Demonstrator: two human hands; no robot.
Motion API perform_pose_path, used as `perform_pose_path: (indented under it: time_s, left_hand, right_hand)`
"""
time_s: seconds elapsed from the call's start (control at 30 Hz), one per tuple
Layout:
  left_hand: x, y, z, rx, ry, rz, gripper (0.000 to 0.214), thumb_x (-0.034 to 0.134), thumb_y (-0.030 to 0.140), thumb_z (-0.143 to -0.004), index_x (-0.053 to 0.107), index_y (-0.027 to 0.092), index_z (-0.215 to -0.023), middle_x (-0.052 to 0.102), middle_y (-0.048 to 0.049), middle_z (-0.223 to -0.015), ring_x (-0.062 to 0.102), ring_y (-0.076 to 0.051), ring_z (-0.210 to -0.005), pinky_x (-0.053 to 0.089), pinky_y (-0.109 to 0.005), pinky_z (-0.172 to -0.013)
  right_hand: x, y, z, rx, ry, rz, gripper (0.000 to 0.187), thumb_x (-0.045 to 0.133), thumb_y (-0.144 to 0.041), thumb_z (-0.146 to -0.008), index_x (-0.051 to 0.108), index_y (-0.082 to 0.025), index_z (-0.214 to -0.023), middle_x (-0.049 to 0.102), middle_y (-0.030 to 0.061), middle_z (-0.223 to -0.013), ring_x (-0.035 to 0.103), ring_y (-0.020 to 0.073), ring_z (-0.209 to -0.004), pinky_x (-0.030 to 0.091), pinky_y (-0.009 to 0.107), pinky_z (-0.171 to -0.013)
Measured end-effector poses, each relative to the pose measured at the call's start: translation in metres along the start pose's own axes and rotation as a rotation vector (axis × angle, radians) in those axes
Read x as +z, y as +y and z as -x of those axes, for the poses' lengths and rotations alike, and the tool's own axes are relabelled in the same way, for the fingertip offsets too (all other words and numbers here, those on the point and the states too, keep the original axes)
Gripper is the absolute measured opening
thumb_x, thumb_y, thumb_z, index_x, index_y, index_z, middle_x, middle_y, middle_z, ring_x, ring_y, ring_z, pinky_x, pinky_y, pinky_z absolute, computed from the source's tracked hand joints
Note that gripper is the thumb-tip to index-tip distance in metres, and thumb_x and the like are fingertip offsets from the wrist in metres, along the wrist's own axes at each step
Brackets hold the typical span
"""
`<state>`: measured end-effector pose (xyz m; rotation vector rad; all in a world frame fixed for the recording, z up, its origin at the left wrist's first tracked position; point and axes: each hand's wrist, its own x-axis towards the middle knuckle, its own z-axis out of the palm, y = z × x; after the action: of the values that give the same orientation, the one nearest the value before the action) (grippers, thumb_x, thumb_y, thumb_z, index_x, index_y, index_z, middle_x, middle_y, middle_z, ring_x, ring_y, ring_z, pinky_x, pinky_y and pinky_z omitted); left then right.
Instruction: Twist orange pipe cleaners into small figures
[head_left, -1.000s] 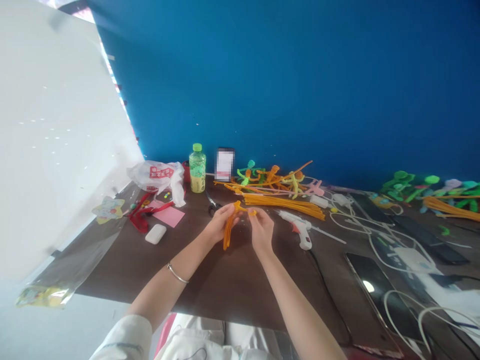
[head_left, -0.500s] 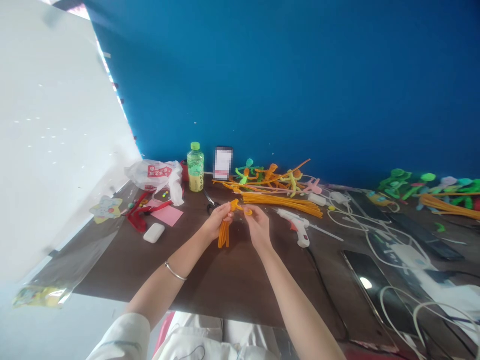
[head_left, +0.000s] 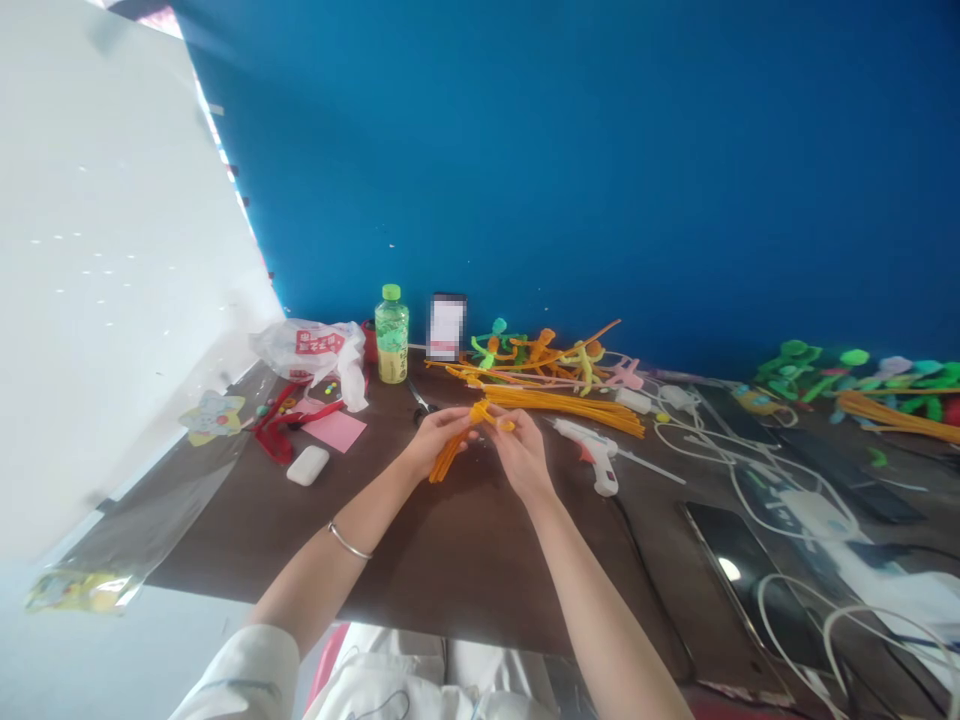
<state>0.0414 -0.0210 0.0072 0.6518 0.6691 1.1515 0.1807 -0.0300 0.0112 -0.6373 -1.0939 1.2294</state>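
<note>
Between my two hands, above the dark table (head_left: pixel 450 560), is an orange pipe-cleaner bundle (head_left: pixel 446 462) whose loose ends hang down to the left. My left hand (head_left: pixel 437 440) is closed around its upper part. Thumb and fingers of my right hand (head_left: pixel 519 450) pinch the twisted orange top beside it, where a small curled end shows. My fingers hide part of the twist. Just behind my hands lies a stack of straight orange pipe cleaners (head_left: pixel 562 408). Black-handled scissors (head_left: pixel 420 404) lie partly behind my left hand.
A white glue gun (head_left: pixel 600 465) with its cord lies to the right, near a dark phone (head_left: pixel 750 570) and tangled white cables. Pipe-cleaner figures (head_left: pixel 544 350) stand at the back. Leftward are a green-capped bottle (head_left: pixel 391 340), a plastic bag (head_left: pixel 315 350) and a white earphone case (head_left: pixel 308 466).
Both hands have come closer together and my right hand has shifted onto the top of the bundle. The hanging ends now slant further to the left.
</note>
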Motion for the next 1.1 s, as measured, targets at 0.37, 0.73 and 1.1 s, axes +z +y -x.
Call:
perform_pose_path:
  time_s: [0.37, 0.73, 1.1]
  left_hand:
    - [-0.003, 0.003, -0.002, 0.103, 0.028, -0.111, 0.035, 0.075, 0.031, -0.058, 0.068, 0.011, -0.086, 0.053, 0.0010, -0.059, 0.035, 0.000, -0.045, 0.021, -0.014, -0.038]
    - [-0.008, -0.005, -0.005, 0.731, 0.180, -0.812, 0.020, 0.066, 0.027, -0.068, 0.071, 0.018, -0.086, 0.067, -0.0069, -0.082, 0.061, -0.015, -0.074, 0.049, -0.027, -0.067]
    - [-0.016, -0.007, -0.008, 1.157, 0.133, -1.215, 0.022, 0.048, 0.021, -0.083, 0.067, 0.020, -0.093, 0.062, -0.0057, -0.085, 0.059, -0.011, -0.075, 0.049, -0.022, -0.067]
  right_hand:
    - [-0.007, -0.006, 0.000, 0.015, -0.064, 0.199, 0.022, 0.066, -0.036, -0.072, 0.051, -0.021, -0.070, 0.063, 0.0040, -0.103, 0.059, 0.0201, -0.101, 0.043, 0.044, -0.094]
    - [-0.012, -0.002, -0.001, -0.241, 0.046, 0.589, 0.022, 0.055, -0.042, -0.079, 0.051, -0.021, -0.071, 0.061, 0.0077, -0.105, 0.058, 0.0197, -0.095, 0.047, 0.036, -0.080]
    - [-0.004, 0.000, 0.003, -0.065, -0.045, 0.212, 0.021, 0.058, -0.041, -0.078, 0.049, -0.022, -0.078, 0.062, 0.0068, -0.111, 0.062, 0.0202, -0.096, 0.046, 0.042, -0.089]
